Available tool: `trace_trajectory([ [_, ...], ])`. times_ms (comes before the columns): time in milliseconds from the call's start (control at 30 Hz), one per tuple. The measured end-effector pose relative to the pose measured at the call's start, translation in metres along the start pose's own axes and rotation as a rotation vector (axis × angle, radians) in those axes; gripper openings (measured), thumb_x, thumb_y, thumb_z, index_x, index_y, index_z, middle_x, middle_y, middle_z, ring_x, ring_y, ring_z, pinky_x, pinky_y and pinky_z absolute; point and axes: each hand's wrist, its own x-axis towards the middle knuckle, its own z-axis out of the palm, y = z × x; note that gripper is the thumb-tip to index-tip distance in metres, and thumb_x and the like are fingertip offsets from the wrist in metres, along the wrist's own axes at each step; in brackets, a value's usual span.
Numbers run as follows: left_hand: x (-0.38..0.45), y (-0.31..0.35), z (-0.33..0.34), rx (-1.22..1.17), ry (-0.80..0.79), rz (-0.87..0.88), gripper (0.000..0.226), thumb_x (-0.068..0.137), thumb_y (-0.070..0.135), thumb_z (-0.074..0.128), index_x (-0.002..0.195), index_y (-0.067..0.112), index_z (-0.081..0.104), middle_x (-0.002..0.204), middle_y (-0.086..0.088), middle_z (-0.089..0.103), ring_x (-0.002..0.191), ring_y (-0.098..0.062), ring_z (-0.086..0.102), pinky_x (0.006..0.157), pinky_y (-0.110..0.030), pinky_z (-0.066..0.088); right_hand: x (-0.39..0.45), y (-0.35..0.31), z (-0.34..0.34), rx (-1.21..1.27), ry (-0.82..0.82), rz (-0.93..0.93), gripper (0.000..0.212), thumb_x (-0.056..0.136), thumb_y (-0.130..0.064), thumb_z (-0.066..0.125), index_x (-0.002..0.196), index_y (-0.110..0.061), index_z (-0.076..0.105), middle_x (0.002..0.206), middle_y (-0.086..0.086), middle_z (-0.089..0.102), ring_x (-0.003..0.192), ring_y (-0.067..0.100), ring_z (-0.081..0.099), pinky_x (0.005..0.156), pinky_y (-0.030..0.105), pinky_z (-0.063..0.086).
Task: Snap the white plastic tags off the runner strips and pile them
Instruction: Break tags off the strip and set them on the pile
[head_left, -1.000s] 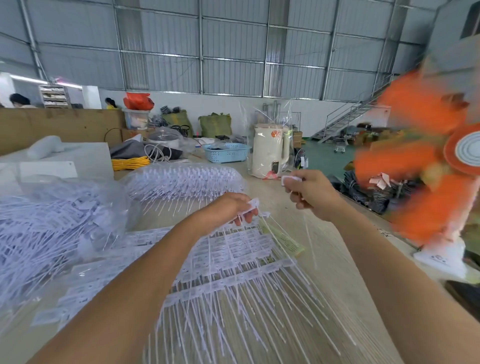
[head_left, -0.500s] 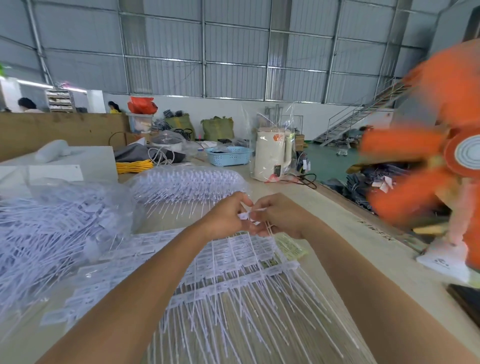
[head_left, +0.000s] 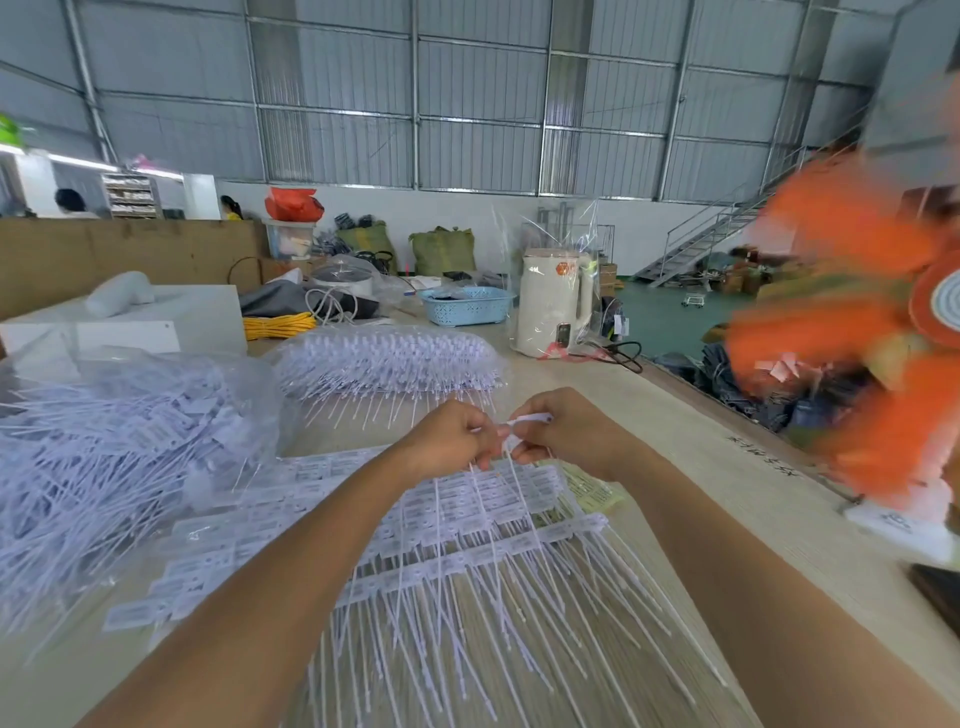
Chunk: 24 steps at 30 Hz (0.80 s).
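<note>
While both hands meet over the far edge of the spread, head view shows the left hand (head_left: 451, 435) and right hand (head_left: 566, 434) nearly touching, fingers curled, each pinching the same white plastic tag (head_left: 524, 422) held just above the desk (head_left: 727, 499). Looks like mid-snap; can't tell if the tag is already free of its strip.

Progress, my read:
- Runner strips (head_left: 467, 525) with tags attached lie in overlapping rows right under the hands, thin tails fanning toward the camera. Several rows left, so plenty to do.
- Loose pile of tags (head_left: 104, 457) on the left of the desk, partly under clear plastic film. Probably the done heap, and it's big, though whether it all comes from snapped strips I can't confirm.
- Bagged bundle of strips (head_left: 389, 358) sits beyond the hands, apparently unopened stock.
- Call it partway, nowhere near finished.

Containers:
- Blue plastic basket (head_left: 465, 306) at the far end of the desk; something dark inside, can't identify.
- White electric kettle (head_left: 553, 304) just right of the basket, loosely wrapped in clear film.
- Yellow coiled cable (head_left: 278, 326) left of the basket, on the desk, not in anything.

Spinning orange fan (head_left: 857, 332) at right, blurred.
</note>
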Motion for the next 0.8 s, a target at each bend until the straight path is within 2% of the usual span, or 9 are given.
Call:
trace_trajectory([
  [67,0.0,0.002,0.001,-0.033,0.04,-0.04,0.034,0.094,0.028,0.055,0.064,0.013,0.061,0.056,0.002,0.056,0.044,-0.003,0.047,0.05,-0.02,0.036,0.001,0.003,0.001,-0.061,0.024,-0.027,0.009,0.093,-0.004,0.055,0.086,-0.004,0.061,0.074,0.014,0.067,0.076,0.029,0.069,0.084,0.046,0.053],
  [167,-0.001,0.007,0.0,-0.147,0.073,-0.102,0.035,0.094,0.023,0.057,0.06,0.015,0.057,0.058,0.0,0.055,0.062,-0.014,0.053,0.055,-0.023,0.036,0.002,0.004,0.004,-0.155,0.113,-0.132,0.013,0.091,0.001,0.055,0.079,-0.004,0.061,0.067,0.012,0.065,0.064,0.025,0.068,0.071,0.038,0.059],
  [300,-0.002,0.012,-0.002,-0.245,0.034,-0.166,0.035,0.092,0.016,0.057,0.058,0.013,0.053,0.038,0.008,0.046,0.041,-0.009,0.038,0.047,-0.023,0.027,-0.004,0.007,0.012,-0.381,0.252,-0.425,0.011,0.085,0.01,0.057,0.077,0.005,0.061,0.074,0.011,0.056,0.063,0.029,0.064,0.058,0.035,0.056],
  [367,-0.004,0.014,-0.002,-0.271,0.022,-0.185,0.034,0.092,0.015,0.056,0.058,0.012,0.053,0.036,0.009,0.042,0.036,-0.008,0.034,0.044,-0.022,0.024,-0.002,0.01,0.013,-0.451,0.275,-0.478,0.011,0.086,0.009,0.056,0.076,0.006,0.061,0.076,0.009,0.053,0.062,0.026,0.059,0.057,0.033,0.052],
  [467,-0.009,0.012,-0.005,-0.24,-0.016,-0.125,0.038,0.092,0.015,0.057,0.055,0.016,0.053,0.038,0.009,0.046,0.035,-0.004,0.038,0.045,-0.019,0.03,0.003,0.015,-0.005,-0.391,0.445,-0.226,0.009,0.089,0.006,0.053,0.086,0.003,0.06,0.08,0.006,0.056,0.063,0.013,0.057,0.057,0.019,0.051],
  [533,-0.012,0.01,-0.007,-0.19,-0.026,-0.077,0.031,0.093,0.018,0.056,0.063,0.017,0.06,0.056,0.003,0.057,0.05,-0.007,0.05,0.057,-0.021,0.039,0.002,0.008,-0.026,0.024,0.486,-0.008,0.008,0.092,0.002,0.052,0.088,0.003,0.059,0.073,0.009,0.053,0.052,0.009,0.055,0.048,0.016,0.05],
  [633,-0.012,0.003,-0.01,-0.067,-0.066,-0.056,0.014,0.091,0.007,0.057,0.087,0.015,0.068,0.081,0.003,0.062,0.069,-0.008,0.054,0.063,-0.018,0.04,-0.004,-0.018,-0.047,0.642,0.365,0.116,0.007,0.092,-0.002,0.053,0.094,0.004,0.056,0.074,0.01,0.052,0.053,0.01,0.053,0.047,0.016,0.05],
  [700,-0.01,-0.001,-0.011,-0.025,-0.074,-0.058,0.018,0.086,-0.001,0.059,0.096,0.012,0.067,0.091,0.003,0.062,0.08,-0.009,0.056,0.068,-0.018,0.042,-0.005,-0.032,-0.047,0.668,0.209,0.136,0.013,0.091,-0.002,0.054,0.102,0.005,0.057,0.085,0.011,0.057,0.063,0.014,0.06,0.052,0.019,0.053],
  [800,-0.01,-0.006,-0.01,-0.056,-0.019,-0.024,0.023,0.083,-0.003,0.063,0.095,0.017,0.062,0.092,0.004,0.061,0.089,-0.012,0.059,0.073,-0.017,0.046,-0.006,-0.035,-0.025,0.346,0.022,0.183,0.017,0.091,-0.007,0.057,0.105,0.003,0.057,0.102,0.014,0.059,0.084,0.023,0.064,0.065,0.031,0.059],
])
